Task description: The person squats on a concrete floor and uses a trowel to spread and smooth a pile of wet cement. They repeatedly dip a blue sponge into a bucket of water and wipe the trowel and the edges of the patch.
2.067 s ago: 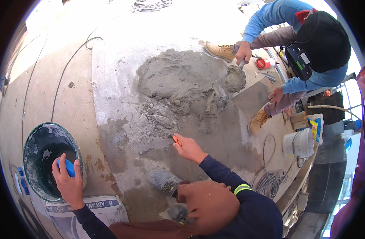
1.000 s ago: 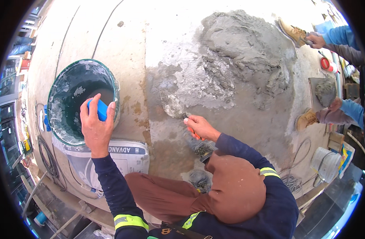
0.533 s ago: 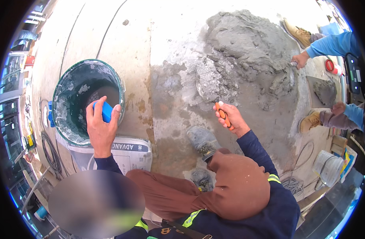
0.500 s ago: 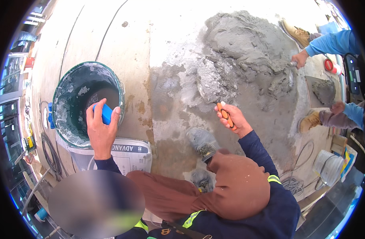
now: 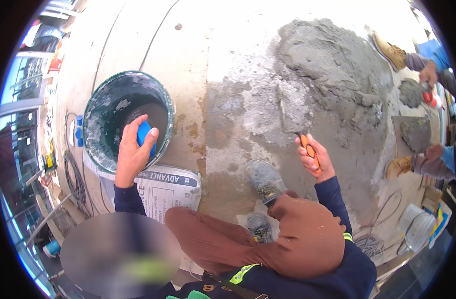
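My left hand (image 5: 132,155) is closed on a plain blue piece (image 5: 145,137), block-like in what shows, over the near side of a dark green bucket (image 5: 99,142). Grey residue coats the bucket's inside, and a grey mix lies in its bottom. In my right hand (image 5: 323,162) is a trowel (image 5: 310,153) by its orange and black handle. Its mortar-smeared blade lies low at the left edge of a spread heap of wet grey mortar (image 5: 332,65). Pale, crumbly mix surrounds the blade, so its outline is hard to make out.
A cement bag (image 5: 175,187) lies against the bucket's near side. At the right, a co-worker's hand (image 5: 428,74) is beside a lump of mortar (image 5: 411,93), above a board (image 5: 404,142) with more mortar. Cable coils (image 5: 74,182) lie left; a white roll (image 5: 417,224) stands right.
The whole view has shifted, so the scene sits farther right. The co-worker's hand has left the heap's right edge, with a mortar lump now beside it. My hands keep their grips.
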Demonstrator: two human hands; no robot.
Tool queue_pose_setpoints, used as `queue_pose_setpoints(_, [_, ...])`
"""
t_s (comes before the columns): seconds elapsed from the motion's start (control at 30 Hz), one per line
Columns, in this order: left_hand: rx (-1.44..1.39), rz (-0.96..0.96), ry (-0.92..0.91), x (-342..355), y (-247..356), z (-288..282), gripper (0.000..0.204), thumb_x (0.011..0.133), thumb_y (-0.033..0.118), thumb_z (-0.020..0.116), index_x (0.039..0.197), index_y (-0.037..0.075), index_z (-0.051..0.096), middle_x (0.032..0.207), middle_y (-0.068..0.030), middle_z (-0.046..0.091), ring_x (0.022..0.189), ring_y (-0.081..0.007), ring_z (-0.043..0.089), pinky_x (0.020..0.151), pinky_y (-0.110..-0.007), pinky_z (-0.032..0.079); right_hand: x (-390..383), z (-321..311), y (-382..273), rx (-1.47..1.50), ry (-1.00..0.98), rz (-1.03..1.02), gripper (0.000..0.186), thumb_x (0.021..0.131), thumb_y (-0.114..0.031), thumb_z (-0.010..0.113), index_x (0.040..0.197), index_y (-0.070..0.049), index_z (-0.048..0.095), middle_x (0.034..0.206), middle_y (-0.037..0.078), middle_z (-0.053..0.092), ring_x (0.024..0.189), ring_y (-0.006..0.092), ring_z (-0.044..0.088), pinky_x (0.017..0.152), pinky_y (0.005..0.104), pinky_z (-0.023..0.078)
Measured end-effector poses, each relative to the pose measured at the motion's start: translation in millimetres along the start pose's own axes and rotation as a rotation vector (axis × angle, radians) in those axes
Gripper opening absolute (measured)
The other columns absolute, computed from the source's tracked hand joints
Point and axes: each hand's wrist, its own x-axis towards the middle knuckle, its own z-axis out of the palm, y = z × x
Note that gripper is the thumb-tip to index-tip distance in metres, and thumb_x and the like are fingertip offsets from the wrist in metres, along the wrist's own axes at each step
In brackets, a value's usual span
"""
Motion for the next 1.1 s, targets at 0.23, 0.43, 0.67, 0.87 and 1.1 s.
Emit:
queue_pose_setpoints(0.23, [0.125, 0.085, -0.203, 72.5, -48.1, -21.0, 0.092, 0.089, 0.040, 0.087, 0.160, 0.003, 0.041, 0.143, -0.0241, 0.060, 0.129, -0.0366, 0.062, 0.109, -0.044, 0.050, -16.6, -0.5, 6.8, -0.113, 0.152, -0.012, 0.042, 0.116, -0.040, 0.049, 0.125, 0.000, 0.059, 0.082, 0.005, 0.060, 0.045, 0.0075, 0.051, 0.034, 0.0210, 0.041])
queue_pose_setpoints(0.43, [0.687, -0.104, -0.717, 123.3, -86.7, 40.5, 0.125, 0.074, 0.047, 0.096, 0.167, 0.008, 0.023, 0.168, -0.0315, 0.028, 0.154, -0.0549, 0.032, 0.123, -0.058, 0.041, -25.4, 21.6, 9.6, -0.370, 0.168, -0.033, 0.041, 0.114, -0.039, 0.053, 0.121, 0.000, 0.062, 0.079, 0.006, 0.062, 0.045, 0.0087, 0.052, 0.035, 0.0225, 0.042])
queue_pose_setpoints(0.67, [0.782, -0.082, -0.745, 145.9, -171.0, 89.1, 0.125, 0.059, 0.031, 0.106, 0.158, 0.017, 0.031, 0.164, -0.0331, 0.034, 0.140, -0.0552, 0.052, 0.114, -0.059, 0.050, -50.7, 45.9, -5.1, -0.521, 0.245, 0.079, 0.040, 0.112, -0.037, 0.059, 0.120, 0.001, 0.064, 0.077, 0.005, 0.062, 0.044, 0.0090, 0.051, 0.037, 0.0236, 0.043])
queue_pose_setpoints(0.87, [0.606, 0.265, -0.628, 132.9, -296.6, 140.1, 0.093, 0.062, 0.017, 0.101, 0.140, 0.008, 0.052, 0.131, -0.0299, 0.067, 0.120, -0.0512, 0.067, 0.103, -0.056, 0.057, -35.9, 60.2, -15.9, -0.527, 0.225, 0.140, 0.040, 0.112, -0.038, 0.059, 0.122, 0.000, 0.063, 0.083, 0.002, 0.063, 0.050, 0.0069, 0.054, 0.040, 0.0224, 0.045])
queue_pose_setpoints(1.1, [0.774, 0.163, -0.620, 134.7, -317.1, 173.7, 0.028, 0.102, 0.019, 0.058, 0.118, 0.000, 0.071, 0.120, -0.0277, 0.071, 0.106, -0.0480, 0.072, 0.094, -0.057, 0.059, -34.2, 49.9, -19.9, -0.500, 0.198, 0.121, 0.036, 0.113, -0.038, 0.057, 0.121, -0.004, 0.064, 0.083, 0.000, 0.064, 0.051, 0.0055, 0.056, 0.040, 0.0217, 0.046])
